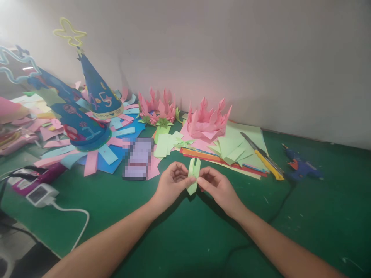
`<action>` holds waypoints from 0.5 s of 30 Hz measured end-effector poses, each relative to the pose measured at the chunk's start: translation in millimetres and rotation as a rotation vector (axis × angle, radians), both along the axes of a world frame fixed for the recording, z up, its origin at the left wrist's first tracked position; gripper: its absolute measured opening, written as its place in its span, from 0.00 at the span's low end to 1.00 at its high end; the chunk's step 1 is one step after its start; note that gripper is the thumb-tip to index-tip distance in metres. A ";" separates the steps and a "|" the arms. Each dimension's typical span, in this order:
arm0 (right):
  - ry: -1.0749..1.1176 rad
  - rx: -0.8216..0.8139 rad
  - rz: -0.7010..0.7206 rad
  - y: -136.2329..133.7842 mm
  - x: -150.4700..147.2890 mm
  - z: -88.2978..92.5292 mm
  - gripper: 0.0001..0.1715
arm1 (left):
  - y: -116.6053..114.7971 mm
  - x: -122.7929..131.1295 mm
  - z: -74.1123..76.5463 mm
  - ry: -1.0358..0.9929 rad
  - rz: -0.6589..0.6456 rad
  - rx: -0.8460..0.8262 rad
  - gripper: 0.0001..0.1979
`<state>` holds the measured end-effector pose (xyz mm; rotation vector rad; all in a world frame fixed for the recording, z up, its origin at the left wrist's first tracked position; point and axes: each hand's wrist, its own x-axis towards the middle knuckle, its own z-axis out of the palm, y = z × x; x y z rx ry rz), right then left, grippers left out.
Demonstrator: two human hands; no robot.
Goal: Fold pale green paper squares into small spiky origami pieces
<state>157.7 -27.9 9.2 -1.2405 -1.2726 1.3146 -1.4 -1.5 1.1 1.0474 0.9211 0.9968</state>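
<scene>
Between my hands, just above the green table, is a folded piece of light green paper point(193, 175), long and narrow with angled ends. My left hand point(175, 181) pinches its left edge between thumb and fingers. From the other side my right hand point(216, 187) is closed on its right edge, the thumb near the middle. Beyond them lie loose light green paper pieces point(232, 148) on a stack of coloured sheets point(252, 170). A pink folded-paper crown point(207, 123) stands at the back of that stack.
A utility knife point(268, 164) lies on the stack's right side, with a blue glue gun point(303, 166) beyond it. A blurred phone point(139, 158) is left of my hands. Decorated blue cone hats point(100, 90), another pink crown point(158, 108) and a power strip point(37, 179) stand further left.
</scene>
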 end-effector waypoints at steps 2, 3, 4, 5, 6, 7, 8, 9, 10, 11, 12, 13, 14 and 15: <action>0.070 0.014 -0.034 0.7 0.1 -1.0 0.14 | -0.5 0.3 0.3 0.050 -0.018 0.019 0.14; 0.098 0.024 -0.047 1.0 0.1 -1.6 0.16 | -0.8 0.4 0.5 0.066 -0.027 0.017 0.13; 0.115 0.034 -0.054 1.3 0.3 -2.5 0.18 | -1.1 0.4 0.7 0.075 -0.038 0.009 0.13; 0.122 0.046 -0.055 1.6 0.5 -3.4 0.19 | -1.3 0.5 1.0 0.076 -0.050 -0.003 0.14; 0.119 0.061 -0.052 1.8 0.9 -4.5 0.19 | -1.6 0.6 1.2 0.076 -0.061 -0.011 0.14; 0.109 0.075 -0.050 1.8 1.2 -5.7 0.18 | -1.9 0.7 1.4 0.077 -0.068 -0.014 0.14; 0.095 0.091 -0.053 1.8 1.6 -6.8 0.17 | -2.2 0.9 1.5 0.082 -0.074 -0.011 0.14; 0.083 0.106 -0.057 1.7 2.0 -7.9 0.15 | -2.5 1.2 1.5 0.083 -0.077 -0.004 0.14; 0.077 0.117 -0.059 1.6 2.2 -8.6 0.13 | -2.9 1.6 1.4 0.076 -0.084 -0.001 0.14; 0.074 0.124 -0.058 1.6 2.4 -9.1 0.12 | -3.2 2.0 1.3 0.058 -0.094 -0.012 0.14; 0.074 0.125 -0.055 1.5 2.3 -9.2 0.12 | -3.5 2.4 1.2 0.032 -0.106 -0.032 0.15; 0.076 0.122 -0.048 1.6 2.1 -9.0 0.12 | -3.6 2.8 1.0 0.005 -0.117 -0.056 0.16; 0.073 0.121 -0.046 1.7 1.8 -8.5 0.12 | -3.6 3.2 0.8 -0.018 -0.126 -0.076 0.17; 0.066 0.124 -0.049 1.8 1.4 -7.8 0.12 | -3.3 3.4 0.5 -0.027 -0.128 -0.085 0.18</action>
